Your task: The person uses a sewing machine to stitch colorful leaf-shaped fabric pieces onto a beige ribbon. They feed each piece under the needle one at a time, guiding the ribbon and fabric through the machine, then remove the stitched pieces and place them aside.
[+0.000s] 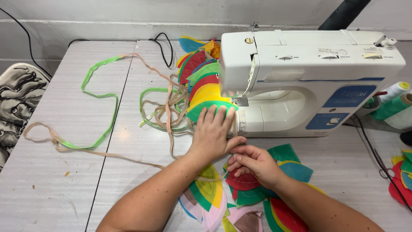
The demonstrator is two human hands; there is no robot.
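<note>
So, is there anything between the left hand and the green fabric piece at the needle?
Nothing visible: the left hand lies flat directly on the green fabric piece, beside the sewing machine. The right hand pinches the beige tape nearer the person.

A blue rectangular label panel (pixel 349 96) sits on the white sewing machine's (pixel 300 56) right front. A smaller blue panel (pixel 327 121) lies just below it, nearer the base.

Setting: small sewing workshop. Evidence: 1 white sewing machine (pixel 309 81) on a grey laminate table (pixel 64 172); stacks of coloured fabric pieces (pixel 204 81); long beige and green tape strips (pixel 98 94); thread cones (pixel 397 103) at right; bare white wall (pixel 128 17) with cables.
</note>
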